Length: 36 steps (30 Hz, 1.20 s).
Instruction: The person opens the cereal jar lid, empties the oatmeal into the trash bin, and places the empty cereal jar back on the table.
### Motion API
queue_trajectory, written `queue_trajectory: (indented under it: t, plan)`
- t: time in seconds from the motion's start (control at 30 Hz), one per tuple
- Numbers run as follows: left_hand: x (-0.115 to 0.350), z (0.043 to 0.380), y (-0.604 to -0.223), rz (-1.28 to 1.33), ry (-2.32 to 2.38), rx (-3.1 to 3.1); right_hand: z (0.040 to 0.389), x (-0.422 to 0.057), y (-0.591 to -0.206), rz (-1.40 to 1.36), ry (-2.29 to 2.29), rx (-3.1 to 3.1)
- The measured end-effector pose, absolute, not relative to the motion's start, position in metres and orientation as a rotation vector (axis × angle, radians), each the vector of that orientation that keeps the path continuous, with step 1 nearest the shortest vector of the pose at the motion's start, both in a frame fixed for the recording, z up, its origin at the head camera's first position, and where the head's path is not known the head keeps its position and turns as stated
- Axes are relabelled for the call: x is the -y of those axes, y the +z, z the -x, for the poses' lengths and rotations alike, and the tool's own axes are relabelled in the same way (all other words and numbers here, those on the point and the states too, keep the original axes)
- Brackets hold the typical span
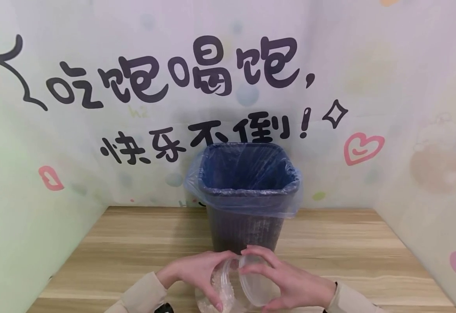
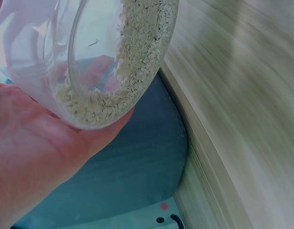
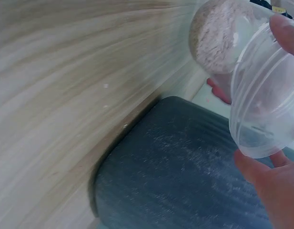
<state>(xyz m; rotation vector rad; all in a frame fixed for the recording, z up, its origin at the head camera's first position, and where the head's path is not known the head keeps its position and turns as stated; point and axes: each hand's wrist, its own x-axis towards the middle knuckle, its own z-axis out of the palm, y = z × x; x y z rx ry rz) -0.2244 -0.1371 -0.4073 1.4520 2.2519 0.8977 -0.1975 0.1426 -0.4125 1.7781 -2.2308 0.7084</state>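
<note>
My left hand [image 1: 194, 270] grips a clear plastic jar [image 2: 65, 52], thumb on the near side. The jar is tilted on its side, and pale, flaky bits [image 2: 142, 47] lie along its wall and base. In my right hand [image 1: 296, 280] is a clear, round plastic lid [image 3: 254, 105] with a ridged rim, held by its edge between thumb and fingers. The lid stands on edge beside the jar's mouth; whether they touch I cannot tell. Just beyond both hands stands a dark trash bin [image 1: 247, 226].
A blue bag [image 1: 247, 204] lines the bin and folds over its rim. Small pale crumbs [image 3: 106, 86] are on the wooden tabletop [image 1: 141, 234]. A printed backdrop [image 1: 134, 26] rises behind the bin, with walls on both sides.
</note>
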Motion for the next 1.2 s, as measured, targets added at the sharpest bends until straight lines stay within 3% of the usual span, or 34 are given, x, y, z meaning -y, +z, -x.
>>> queue_trajectory:
  t: [0.67, 1.2]
  plan:
    - [0.186, 0.208, -0.396, -1.315, 1.034, -2.431, 0.210, -0.169, -0.446, -1.602, 0.405, 2.429]
    - [0.195, 0.207, -0.396, -1.330, 1.073, -2.515, 0.215, -0.178, -0.464, -1.508, 0.308, 2.510]
